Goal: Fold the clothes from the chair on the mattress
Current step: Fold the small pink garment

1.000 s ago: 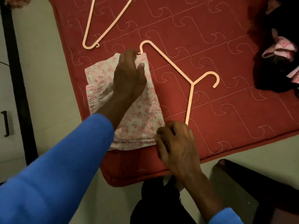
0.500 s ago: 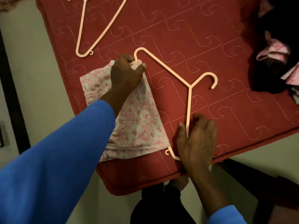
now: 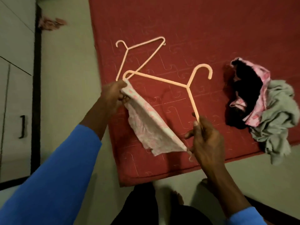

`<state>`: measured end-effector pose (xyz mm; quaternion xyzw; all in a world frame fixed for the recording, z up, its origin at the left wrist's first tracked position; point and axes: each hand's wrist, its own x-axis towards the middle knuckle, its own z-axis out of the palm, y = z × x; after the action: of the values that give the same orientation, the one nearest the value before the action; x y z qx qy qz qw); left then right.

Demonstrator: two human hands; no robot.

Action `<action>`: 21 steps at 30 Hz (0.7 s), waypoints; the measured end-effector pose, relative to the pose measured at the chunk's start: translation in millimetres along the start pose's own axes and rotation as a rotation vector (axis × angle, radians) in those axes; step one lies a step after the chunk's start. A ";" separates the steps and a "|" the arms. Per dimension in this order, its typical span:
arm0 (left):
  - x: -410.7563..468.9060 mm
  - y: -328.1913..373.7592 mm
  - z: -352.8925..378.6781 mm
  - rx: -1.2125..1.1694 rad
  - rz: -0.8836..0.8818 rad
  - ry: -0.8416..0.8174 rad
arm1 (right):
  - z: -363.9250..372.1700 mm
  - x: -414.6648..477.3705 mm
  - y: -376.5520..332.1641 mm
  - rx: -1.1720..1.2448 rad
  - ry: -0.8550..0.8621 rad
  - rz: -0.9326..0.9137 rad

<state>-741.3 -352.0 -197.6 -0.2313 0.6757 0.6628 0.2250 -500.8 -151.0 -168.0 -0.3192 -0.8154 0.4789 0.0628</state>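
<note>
A white cloth with a pink flower print [image 3: 148, 127] hangs folded over the lower bar of a pink plastic hanger [image 3: 177, 82], lifted above the red quilted mattress [image 3: 203, 30]. My left hand [image 3: 113, 96] grips the cloth and the hanger's left corner. My right hand [image 3: 204, 140] grips the hanger's right arm and the cloth's other end. A second pink hanger [image 3: 138, 52] lies flat on the mattress behind the first.
A heap of black, pink and grey clothes [image 3: 263, 108] lies on the mattress at the right, hanging over its front edge. White cupboard doors with a dark handle [image 3: 22, 126] stand at the left. Pale floor surrounds the mattress; my feet show below.
The cloth and hanger lay flat on the mattress under my hands. Now both hands have lifted them into the air, the cloth draped on the hanger. My view has shifted to the right.
</note>
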 end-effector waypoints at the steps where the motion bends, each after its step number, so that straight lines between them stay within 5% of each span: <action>1: -22.0 7.8 -17.0 -0.056 0.025 0.004 | -9.3 -6.8 -16.8 -0.008 -0.030 -0.057; 6: -160.9 35.3 -89.6 -0.217 0.230 0.060 | -50.1 -41.8 -103.7 -0.009 -0.186 -0.338; 15: -415.4 65.1 -190.5 -0.394 0.433 0.499 | -95.0 -122.5 -249.9 -0.013 -0.422 -0.927; 21: -566.5 48.7 -286.7 -0.432 0.710 0.616 | -79.9 -208.5 -346.6 0.062 -0.716 -1.113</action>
<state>-321.8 -629.8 192.7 -0.2132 0.5953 0.7238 -0.2762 -463.3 -329.9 201.6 0.3307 -0.8150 0.4746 0.0350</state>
